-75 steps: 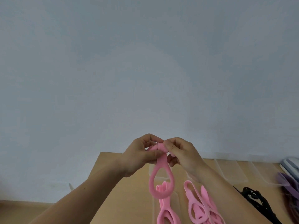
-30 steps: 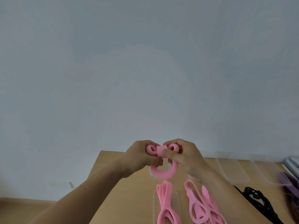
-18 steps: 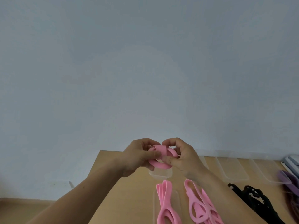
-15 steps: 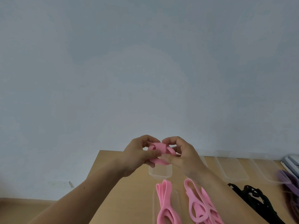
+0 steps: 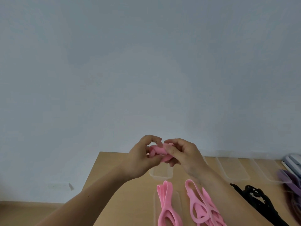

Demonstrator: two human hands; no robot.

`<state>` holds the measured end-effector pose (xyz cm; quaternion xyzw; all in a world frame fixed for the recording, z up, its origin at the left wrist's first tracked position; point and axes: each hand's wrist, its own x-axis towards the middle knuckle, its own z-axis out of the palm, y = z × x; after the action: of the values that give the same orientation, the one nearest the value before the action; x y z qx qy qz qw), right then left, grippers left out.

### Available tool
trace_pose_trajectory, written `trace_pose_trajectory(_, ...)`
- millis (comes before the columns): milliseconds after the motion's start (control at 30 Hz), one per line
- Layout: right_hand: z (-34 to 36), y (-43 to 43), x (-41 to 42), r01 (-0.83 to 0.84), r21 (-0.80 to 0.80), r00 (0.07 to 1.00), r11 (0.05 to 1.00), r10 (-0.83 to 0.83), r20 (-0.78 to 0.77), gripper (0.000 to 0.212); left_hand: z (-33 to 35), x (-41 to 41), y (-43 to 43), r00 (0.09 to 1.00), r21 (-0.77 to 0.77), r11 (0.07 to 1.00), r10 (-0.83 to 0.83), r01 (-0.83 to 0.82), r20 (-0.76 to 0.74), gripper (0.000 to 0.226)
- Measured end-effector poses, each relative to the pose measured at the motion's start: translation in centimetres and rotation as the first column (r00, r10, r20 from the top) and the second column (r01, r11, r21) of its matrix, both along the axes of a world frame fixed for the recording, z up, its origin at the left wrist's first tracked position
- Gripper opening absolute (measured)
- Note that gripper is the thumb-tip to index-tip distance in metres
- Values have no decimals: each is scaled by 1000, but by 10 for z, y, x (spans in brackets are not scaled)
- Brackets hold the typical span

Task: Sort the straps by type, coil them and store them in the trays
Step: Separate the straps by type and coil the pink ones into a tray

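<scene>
- Pale blue-grey wall [image 5: 146, 62] fills most of the view, with a wooden table [image 5: 117, 185] along the bottom edge.
- Landmark: small clear tray [image 5: 161, 176] on the table. It looks empty, though the hands hide part of it.
- Coiled pink strap [image 5: 158, 151] is held in the air directly above that tray, between both hands and not touching it.
- Left hand [image 5: 141, 162] has fingers and thumb curled round the left end of the coil, closed tight on it.
- Right hand [image 5: 184, 157] pinches the right end, thumb across the front wrap and fingers curled behind.
- Folded pink strap [image 5: 163, 193] lies on the near side of the tray, on what looks like another clear tray or a lid.
- Loose pink straps [image 5: 206, 204] are piled near-right of the tray, uncoiled.
- Black strap [image 5: 263, 204] lies further right of the tray, and purple straps [image 5: 291, 181] sit at the far right edge.
- More clear trays [image 5: 232, 173] sit in a row right of the landmark tray.
- Handling, judged: the strap looks light, soft and rubbery, so it probably springs open if the pinch loosens.
- Best hold is across the outer wrap and loose end, squeezing the roll flat-side on rather than by one loop.
- Likely step: finish the coil, then lower it into the tray and keep pressure on until the walls hold it.
</scene>
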<state>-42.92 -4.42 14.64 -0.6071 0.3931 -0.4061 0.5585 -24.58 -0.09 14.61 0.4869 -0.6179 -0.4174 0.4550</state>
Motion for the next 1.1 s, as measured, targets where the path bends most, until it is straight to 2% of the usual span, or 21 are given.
trace_pose_trajectory(67, 0, -1, -2, 30, -12, 999, 999, -30, 17, 18, 0, 1, -1, 996, 74, 997, -14, 20, -86, 45)
trace_pose_trajectory(167, -2, -1, -4, 36, -8, 999, 999, -35, 34, 20, 0, 5, -4, 970, 167, 986, 42, -2, -239, 37)
trace_pose_trajectory(267, -4, -1, -4, 67, -6, 997, 998, -67, 47, 21, -6, 7, -4, 953, 175, 985, 51, 2, -300, 37)
trace_pose_trajectory(367, -6, -1, -1, 100, -5, 994, 995, -100, 55, 18, -7, 7, -2, 957, 122, 992, 73, -40, -280, 42)
trace_pose_trajectory(467, -8, 0, 3, 136, -4, 988, 991, -135, 76, 14, -6, 6, -1, 977, 60, 993, 115, -106, -182, 53)
trace_pose_trajectory(567, -6, 1, 7, 155, -17, 983, 988, -153, 102, 13, -8, 7, 0, 982, 8, 988, 154, -154, -106, 42)
trace_pose_trajectory(733, -3, -1, 8, 149, 0, 980, 989, -147, 136, 12, -10, 16, 3, 985, 11, 999, 41, -40, -170, 26)
trace_pose_trajectory(933, -8, -3, 10, 165, 34, 976, 986, -168, 137, 7, -16, 14, 2, 986, -67, 989, 120, -129, -118, 14)
trace_pose_trajectory(1033, -9, -4, 9, 164, 27, 977, 986, -166, 137, 7, -14, 14, 1, 983, -72, 992, 95, -107, -155, 18)
trace_pose_trajectory(1100, -8, -4, 8, 140, -7, 985, 990, -139, 98, 9, -8, 14, 0, 987, -3, 998, 66, -67, -145, 30)
